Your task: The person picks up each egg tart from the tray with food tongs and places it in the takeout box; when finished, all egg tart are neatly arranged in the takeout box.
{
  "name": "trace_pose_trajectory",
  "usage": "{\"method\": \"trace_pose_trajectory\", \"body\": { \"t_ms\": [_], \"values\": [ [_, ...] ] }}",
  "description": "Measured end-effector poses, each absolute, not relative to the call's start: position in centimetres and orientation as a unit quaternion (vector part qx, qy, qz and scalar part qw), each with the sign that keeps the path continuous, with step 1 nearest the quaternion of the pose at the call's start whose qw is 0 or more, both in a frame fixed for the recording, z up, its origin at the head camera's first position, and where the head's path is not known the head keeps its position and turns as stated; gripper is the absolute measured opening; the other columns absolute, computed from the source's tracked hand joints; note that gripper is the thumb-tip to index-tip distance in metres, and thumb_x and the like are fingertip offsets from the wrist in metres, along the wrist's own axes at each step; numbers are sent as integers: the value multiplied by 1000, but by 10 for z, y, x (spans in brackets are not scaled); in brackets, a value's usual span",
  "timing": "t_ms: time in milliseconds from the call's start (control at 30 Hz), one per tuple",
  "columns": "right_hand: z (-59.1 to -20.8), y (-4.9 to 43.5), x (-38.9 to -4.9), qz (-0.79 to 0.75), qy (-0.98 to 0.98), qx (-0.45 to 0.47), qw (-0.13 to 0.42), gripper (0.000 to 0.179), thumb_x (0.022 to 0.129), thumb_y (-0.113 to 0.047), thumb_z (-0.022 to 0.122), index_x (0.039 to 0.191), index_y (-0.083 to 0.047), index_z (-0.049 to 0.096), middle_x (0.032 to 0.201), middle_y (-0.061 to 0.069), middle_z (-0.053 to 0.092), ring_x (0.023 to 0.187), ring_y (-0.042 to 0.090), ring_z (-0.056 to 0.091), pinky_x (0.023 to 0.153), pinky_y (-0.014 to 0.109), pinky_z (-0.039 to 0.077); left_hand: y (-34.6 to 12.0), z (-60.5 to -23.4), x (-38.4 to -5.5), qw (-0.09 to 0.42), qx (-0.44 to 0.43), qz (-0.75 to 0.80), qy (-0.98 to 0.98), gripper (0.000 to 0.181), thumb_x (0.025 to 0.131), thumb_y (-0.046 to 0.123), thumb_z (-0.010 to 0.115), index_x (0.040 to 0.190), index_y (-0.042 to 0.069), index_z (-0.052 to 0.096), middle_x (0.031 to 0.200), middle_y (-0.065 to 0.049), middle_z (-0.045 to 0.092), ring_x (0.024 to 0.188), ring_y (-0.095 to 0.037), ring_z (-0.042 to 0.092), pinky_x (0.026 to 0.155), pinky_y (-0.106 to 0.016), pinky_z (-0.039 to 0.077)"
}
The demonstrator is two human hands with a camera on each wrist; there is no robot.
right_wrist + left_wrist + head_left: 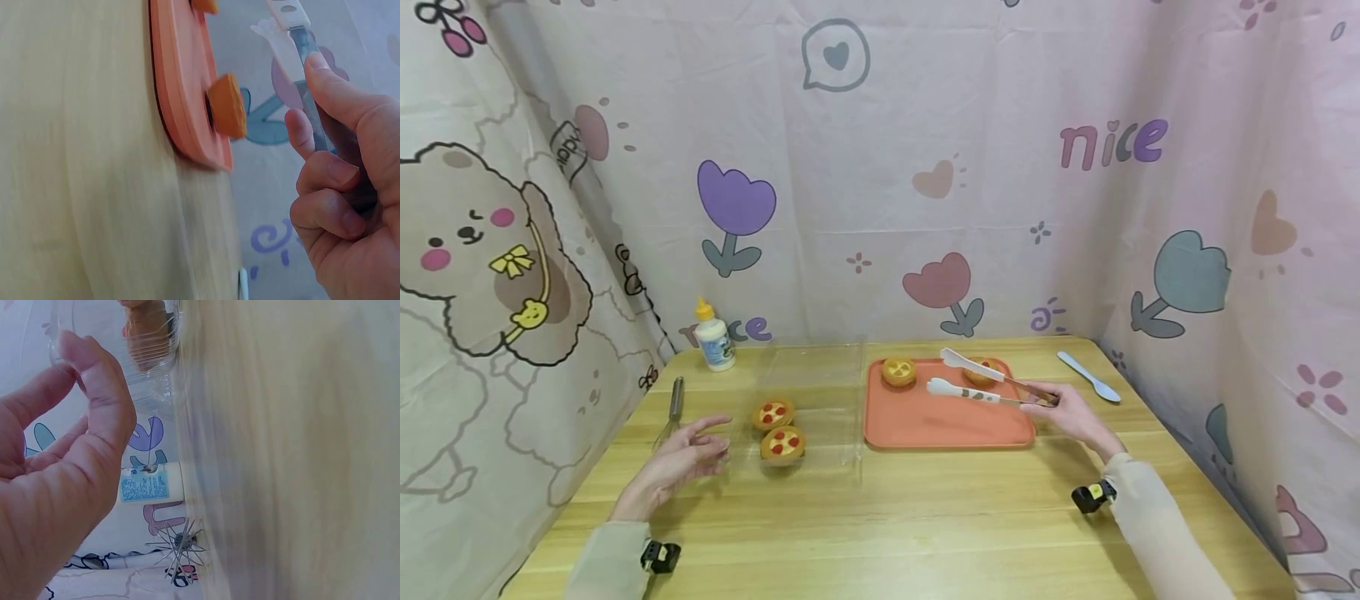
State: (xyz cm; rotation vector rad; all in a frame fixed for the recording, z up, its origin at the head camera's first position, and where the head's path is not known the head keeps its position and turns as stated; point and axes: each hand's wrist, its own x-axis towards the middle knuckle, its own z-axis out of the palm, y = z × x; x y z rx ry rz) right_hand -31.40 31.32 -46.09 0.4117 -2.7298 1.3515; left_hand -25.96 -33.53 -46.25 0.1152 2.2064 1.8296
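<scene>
In the head view my right hand (1067,412) grips a pair of food tongs (973,364) by the metal end. Their two white paw-shaped tips are spread apart over the orange tray (940,429), with nothing between them. On the tray sit two small toy tarts, one plain yellow (898,372) at the back left and one (976,375) partly hidden behind the tongs. My left hand (681,458) has its fingers loosely bent, fingertips right at the left side of a clear plastic box (831,425). Inside the box are two mini pizzas, one (772,414) behind the other (783,445).
A glue bottle (715,337) with a yellow cap stands at the back left. Near it a metal whisk (676,404) lies partly behind my left hand. A pale blue spoon (1090,377) rests at the back right. A patterned curtain (880,167) surrounds the wooden table (880,533).
</scene>
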Motion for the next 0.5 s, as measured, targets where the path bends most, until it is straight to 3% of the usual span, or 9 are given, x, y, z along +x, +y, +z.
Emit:
{"method": "trace_pose_trajectory", "body": {
  "t_ms": [100,300,500],
  "values": [
    [-460,322,-314,438,-889,126,47,58,88,-30,74,133,1,58,110,19,68,81,9,62,66,30,55,-335,-462,-260,139,41,634,760,70,99,19,59,153,-1,19,105,-10,63,91,-18,66,80,-34,59],
    [-456,338,-311,422,-899,104,62,58,87,-30,75,132,2,59,104,15,68,68,17,57,53,23,46,-335,-461,-261,146,38,634,759,70,99,20,59,153,0,19,103,-9,63,90,-17,65,79,-34,59],
    [-453,350,-312,384,-917,82,73,55,88,-28,75,132,1,59,100,12,66,59,8,46,50,23,40,-335,-462,-259,138,38,633,761,69,100,18,58,154,0,18,105,-11,61,91,-19,65,80,-35,59]
  ]
}}
